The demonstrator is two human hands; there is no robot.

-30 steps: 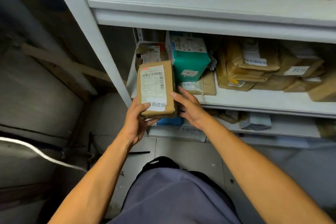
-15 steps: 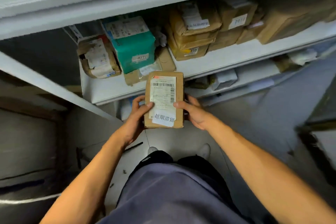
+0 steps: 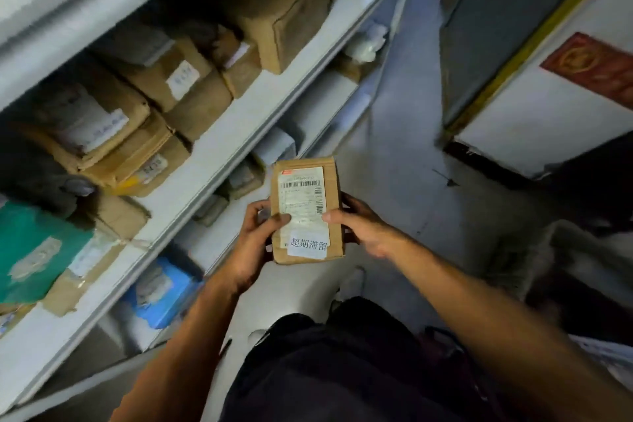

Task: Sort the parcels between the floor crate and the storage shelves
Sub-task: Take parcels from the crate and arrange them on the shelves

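A small brown cardboard parcel (image 3: 330, 178) with a white barcode label and a white sticker sits in both my hands, out in the aisle to the right of the white storage shelves (image 3: 219, 147). My left hand (image 3: 251, 243) grips its left edge, thumb on the label. My right hand (image 3: 363, 229) grips the right edge, thumb on the label too. The shelves on the left carry several brown parcels (image 3: 157, 79) and a green box (image 3: 30, 250). No floor crate can be made out.
A blue parcel (image 3: 161, 288) and other small packages lie on the lowest shelf level. A door or panel with a yellow strip and a red emblem (image 3: 589, 68) stands at the right. Dark blurred objects (image 3: 565, 267) lie on the floor at the right. Grey floor runs between.
The view has swung right, away from the shelf and toward the aisle. The parcel came off the shelf edge and both hands now hold it over the floor.
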